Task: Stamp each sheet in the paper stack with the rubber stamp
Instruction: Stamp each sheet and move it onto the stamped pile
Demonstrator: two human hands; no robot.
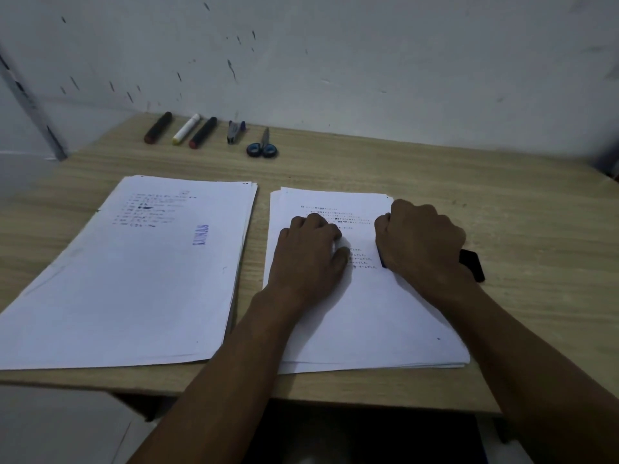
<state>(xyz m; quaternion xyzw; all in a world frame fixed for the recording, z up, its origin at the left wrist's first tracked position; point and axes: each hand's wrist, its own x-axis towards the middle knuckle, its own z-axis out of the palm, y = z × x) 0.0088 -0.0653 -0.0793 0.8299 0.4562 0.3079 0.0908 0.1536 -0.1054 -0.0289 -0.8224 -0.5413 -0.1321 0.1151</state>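
Two paper stacks are laid side by side on the wooden surface [502, 202]. The left stack [134, 279] carries a blue stamp mark [201, 234] on its top sheet and is judged to be the finished pile. The right stack [378, 316], near the front edge, is the one in hand. The right hand [420, 241] is closed in a fist round the rubber stamp [383, 259], of which only a blue edge shows below the knuckles; the stamp is pressed down on the top sheet, toward its right side. The left hand [313, 252] rests on the same sheet with fingers curled under, holding the paper steady; nothing is seen gripped in it. A black object [473, 262], possibly the ink pad, lies just beside the right hand at the stack's right edge. Step judged: an impression being made. The next move calls for a straight lift of the stamp, then the stamped sheet carried across to the left stack. Three markers [182, 130], a small stapler-like item [235, 131] and scissors [263, 145] are lined up at the far edge.
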